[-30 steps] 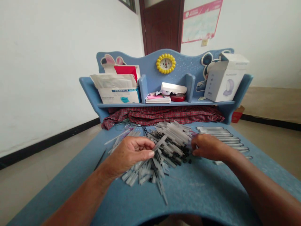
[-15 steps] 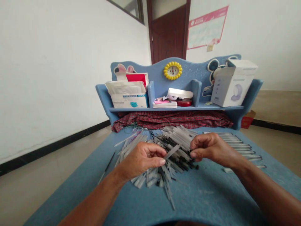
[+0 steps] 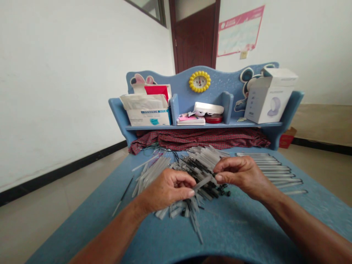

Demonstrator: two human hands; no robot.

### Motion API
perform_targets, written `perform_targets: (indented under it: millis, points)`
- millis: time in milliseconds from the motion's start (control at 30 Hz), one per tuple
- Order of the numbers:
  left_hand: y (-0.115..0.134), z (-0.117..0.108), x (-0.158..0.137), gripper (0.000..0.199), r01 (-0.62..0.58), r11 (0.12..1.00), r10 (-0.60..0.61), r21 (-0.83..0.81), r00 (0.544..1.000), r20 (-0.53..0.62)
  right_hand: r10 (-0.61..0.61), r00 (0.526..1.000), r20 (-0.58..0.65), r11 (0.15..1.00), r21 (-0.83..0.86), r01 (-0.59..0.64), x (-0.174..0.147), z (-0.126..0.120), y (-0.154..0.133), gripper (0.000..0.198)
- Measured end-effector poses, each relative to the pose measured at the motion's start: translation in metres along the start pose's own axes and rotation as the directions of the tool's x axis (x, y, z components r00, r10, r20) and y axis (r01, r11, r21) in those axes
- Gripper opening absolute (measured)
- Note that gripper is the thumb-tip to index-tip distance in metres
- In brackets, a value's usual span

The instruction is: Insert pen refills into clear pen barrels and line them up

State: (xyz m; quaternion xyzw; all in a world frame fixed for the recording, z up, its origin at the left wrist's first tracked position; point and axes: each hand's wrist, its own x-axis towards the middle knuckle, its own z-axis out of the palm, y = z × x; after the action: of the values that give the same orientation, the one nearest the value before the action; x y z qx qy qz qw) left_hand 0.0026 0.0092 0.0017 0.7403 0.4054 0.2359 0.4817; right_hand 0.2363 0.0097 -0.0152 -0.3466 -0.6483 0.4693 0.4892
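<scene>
My left hand [image 3: 166, 189] pinches a clear plastic pen barrel [image 3: 202, 182] between thumb and forefinger, its free end pointing up and right. My right hand [image 3: 239, 174] has its fingertips pressed together at that free end, apparently on a small part I cannot make out. Both hands hover over a heap of clear barrels and black pen parts [image 3: 189, 168] on the blue desk [image 3: 233, 227]. A row of assembled pens [image 3: 275, 170] lies side by side to the right of my right hand.
A blue shelf unit at the desk's back holds a mask box [image 3: 147, 112], a white carton [image 3: 268, 95], notebooks, a red tin and a yellow clock [image 3: 199, 81]. Red plaid cloth [image 3: 200, 137] lies under the shelf. A thin black refill [image 3: 122, 196] lies left of the heap.
My right hand lifted from the heap and came left to meet the end of the barrel in my left hand. The camera view shifted slightly.
</scene>
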Motion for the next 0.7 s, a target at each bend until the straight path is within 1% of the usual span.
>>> perform_targets:
  millis: [300, 700]
  points:
    - [0.0005, -0.0001, 0.001, 0.025, 0.0, 0.999, 0.0, 0.047, 1.0, -0.002, -0.006, 1.0, -0.005, 1.0, -0.011, 0.006, 0.0009, -0.0001, 0.0023, 0.011]
    - [0.0007, -0.0004, 0.0006, 0.022, 0.003, 0.998, -0.003, 0.062, 1.0, -0.006, -0.032, 0.999, 0.018, 0.996, -0.079, 0.034, 0.0013, -0.0012, 0.0043, 0.009]
